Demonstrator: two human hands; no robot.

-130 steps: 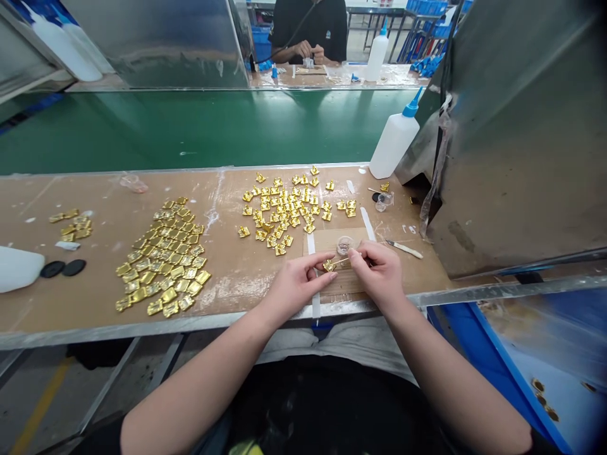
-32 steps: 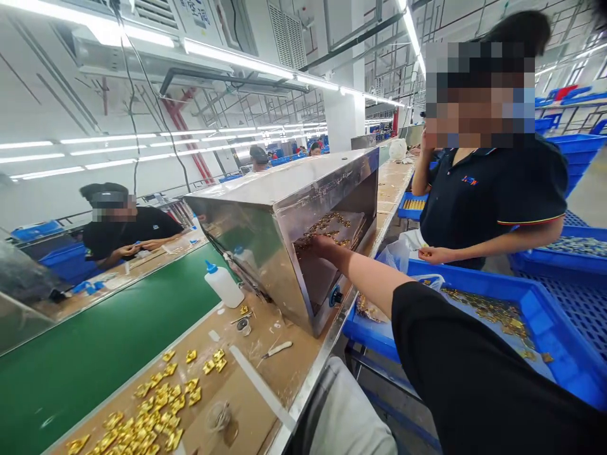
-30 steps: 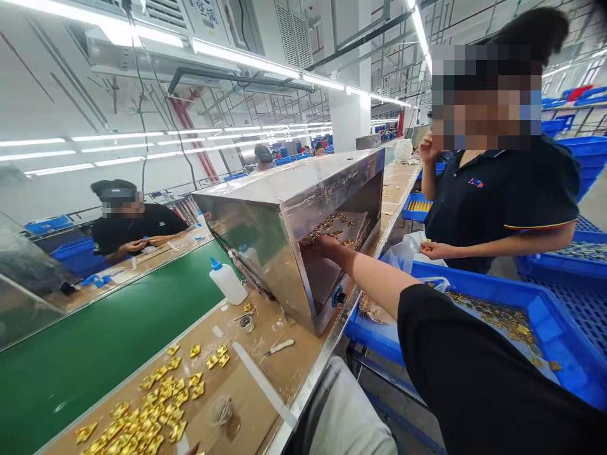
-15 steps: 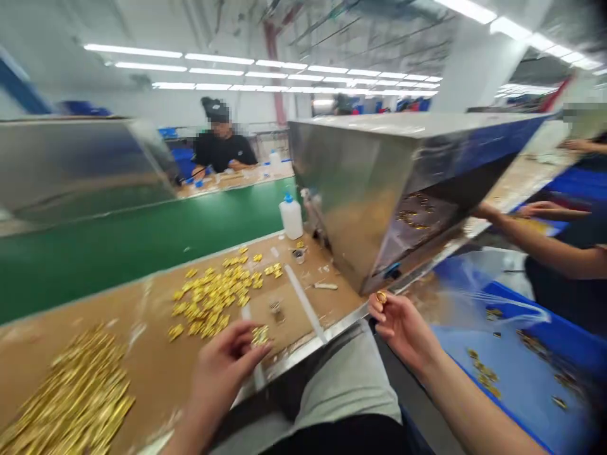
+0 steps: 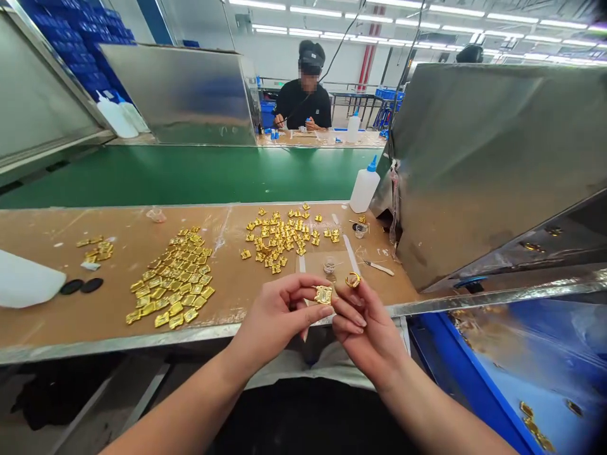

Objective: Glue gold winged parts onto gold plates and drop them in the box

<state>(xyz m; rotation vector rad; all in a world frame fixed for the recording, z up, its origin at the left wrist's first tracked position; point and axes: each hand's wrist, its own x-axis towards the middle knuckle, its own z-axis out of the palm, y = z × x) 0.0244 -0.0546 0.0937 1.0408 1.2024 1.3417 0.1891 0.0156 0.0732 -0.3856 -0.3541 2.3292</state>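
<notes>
- Shiny gold-coloured square metallic piece [image 5: 324, 294], right there in the left hand [image 5: 282, 306], held up near the front edge of the brown workbench [image 5: 237, 297].
- The left thumb and fingers pinch it, its face turned upward.
- And over to the right hand [image 5: 372, 338]: thumb and fingertips pinch a gold-coloured, curved, ring-like metallic piece [image 5: 353, 280], just beside the square one. Whether the right fingers touch the square piece, I can't tell.
- Handling it well, I'd judge, means a light grip at the edges, thumb off the face, wrists steady.
- Best, too, to turn both pieces slowly; smooth shiny surfaces like these could slip or mark.
- Now the look of it: bright gold, strongly glinting, small projections at the corners, a paler pattern mid-face, too fine to read.
</notes>
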